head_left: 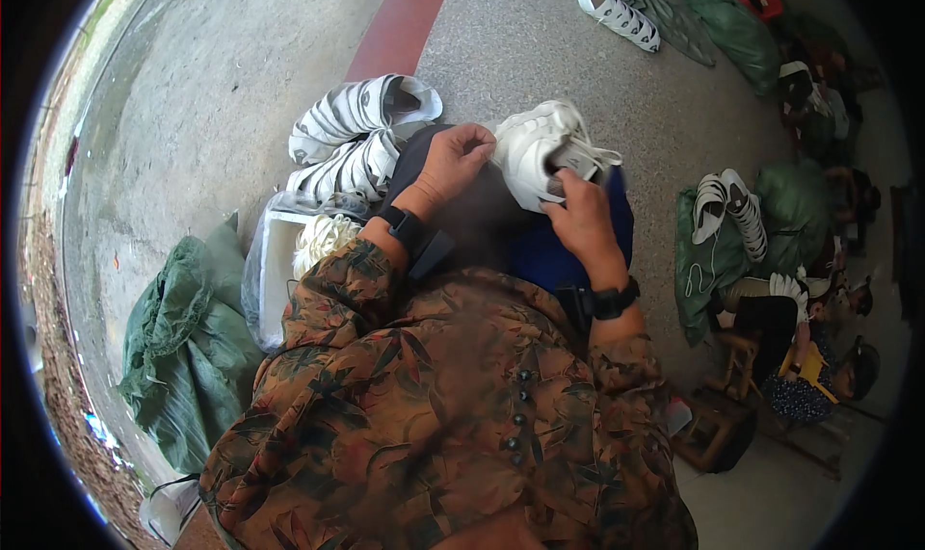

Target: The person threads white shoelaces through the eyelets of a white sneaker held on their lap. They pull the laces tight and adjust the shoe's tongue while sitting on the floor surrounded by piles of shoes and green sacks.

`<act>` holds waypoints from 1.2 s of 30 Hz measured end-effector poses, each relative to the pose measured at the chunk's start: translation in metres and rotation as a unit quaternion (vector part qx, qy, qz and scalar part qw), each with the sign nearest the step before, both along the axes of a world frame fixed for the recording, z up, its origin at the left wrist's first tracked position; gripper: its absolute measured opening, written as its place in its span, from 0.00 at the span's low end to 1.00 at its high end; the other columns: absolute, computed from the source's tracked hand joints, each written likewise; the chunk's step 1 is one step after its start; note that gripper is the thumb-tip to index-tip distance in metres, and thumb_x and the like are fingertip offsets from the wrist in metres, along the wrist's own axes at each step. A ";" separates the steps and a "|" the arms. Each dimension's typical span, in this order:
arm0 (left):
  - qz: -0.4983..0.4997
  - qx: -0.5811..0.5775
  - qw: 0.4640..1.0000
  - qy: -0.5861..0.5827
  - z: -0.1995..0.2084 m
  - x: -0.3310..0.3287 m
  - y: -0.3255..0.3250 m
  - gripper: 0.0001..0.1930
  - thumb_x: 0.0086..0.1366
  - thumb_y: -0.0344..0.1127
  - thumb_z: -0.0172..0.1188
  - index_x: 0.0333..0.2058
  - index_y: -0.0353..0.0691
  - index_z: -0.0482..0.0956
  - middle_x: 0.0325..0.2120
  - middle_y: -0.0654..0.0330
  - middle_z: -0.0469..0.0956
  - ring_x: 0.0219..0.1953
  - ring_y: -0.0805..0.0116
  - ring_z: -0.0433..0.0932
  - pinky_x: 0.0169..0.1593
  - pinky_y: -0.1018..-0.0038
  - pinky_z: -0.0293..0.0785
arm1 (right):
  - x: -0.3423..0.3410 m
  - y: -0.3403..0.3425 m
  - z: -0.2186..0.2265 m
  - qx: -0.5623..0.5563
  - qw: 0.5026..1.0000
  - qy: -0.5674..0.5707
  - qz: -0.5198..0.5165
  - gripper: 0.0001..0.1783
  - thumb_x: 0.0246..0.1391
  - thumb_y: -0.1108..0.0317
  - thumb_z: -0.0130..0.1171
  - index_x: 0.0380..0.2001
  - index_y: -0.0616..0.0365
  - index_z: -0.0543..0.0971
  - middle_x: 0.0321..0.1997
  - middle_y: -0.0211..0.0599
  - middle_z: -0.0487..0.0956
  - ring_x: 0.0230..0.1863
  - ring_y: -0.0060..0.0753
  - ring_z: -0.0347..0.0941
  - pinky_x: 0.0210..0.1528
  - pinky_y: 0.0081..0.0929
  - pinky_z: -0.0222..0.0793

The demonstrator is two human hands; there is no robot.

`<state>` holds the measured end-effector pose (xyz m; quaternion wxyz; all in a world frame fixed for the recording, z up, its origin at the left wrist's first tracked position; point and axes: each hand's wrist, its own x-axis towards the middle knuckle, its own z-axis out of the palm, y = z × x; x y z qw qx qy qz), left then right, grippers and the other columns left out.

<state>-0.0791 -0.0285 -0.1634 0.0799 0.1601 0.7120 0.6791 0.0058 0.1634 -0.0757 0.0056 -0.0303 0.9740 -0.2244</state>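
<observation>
A white lace-up sneaker (532, 155) rests over my knees, its toe pointing away from me and its loose laces hanging to the right. My right hand (582, 213) grips the sneaker at its heel opening, thumb and fingers on the collar. Just left of the shoe, my left hand (457, 165) is closed in a pinch. Whatever its fingertips hold is too small to make out. A bundle of cream shoelaces (324, 242) lies in a white foam box (274, 304) by my left forearm.
Two rows of nested white shoes (349, 126) lie beyond the box. A green sack (188, 348) slumps at the left. To the right are more nested shoes (744, 213) on green sacking (694, 304), a wooden stool (715, 432) and other seated people. Another shoe row (621, 18) lies far ahead.
</observation>
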 end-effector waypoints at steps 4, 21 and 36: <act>0.008 -0.023 0.999 0.034 0.002 -0.006 -0.003 0.04 0.57 0.26 0.57 0.31 0.34 0.77 0.25 0.66 0.76 0.29 0.80 0.71 0.36 0.82 0.69 | -0.012 -0.008 -0.030 0.026 0.999 -0.045 -0.009 0.18 0.42 0.62 0.64 0.33 0.62 0.71 0.32 0.51 0.78 0.39 0.54 0.74 0.40 0.43 0.69; 0.226 0.161 0.953 -0.122 -0.001 -0.043 -0.075 0.03 0.60 0.29 0.58 0.29 0.36 0.76 0.24 0.65 0.75 0.25 0.78 0.70 0.31 0.82 0.67 | -0.044 0.014 -0.037 -0.060 0.994 -0.093 -0.006 0.24 0.34 0.52 0.68 0.31 0.59 0.80 0.32 0.49 0.79 0.38 0.49 0.76 0.42 0.38 0.70; 0.397 0.089 0.794 -0.452 -0.166 0.085 -0.263 0.03 0.56 0.29 0.58 0.28 0.41 0.73 0.20 0.67 0.72 0.21 0.76 0.72 0.25 0.82 0.69 | -0.047 0.027 -0.061 -0.183 0.982 -0.049 0.022 0.23 0.32 0.61 0.71 0.18 0.65 0.68 0.20 0.39 0.67 0.25 0.31 0.61 0.30 0.31 0.62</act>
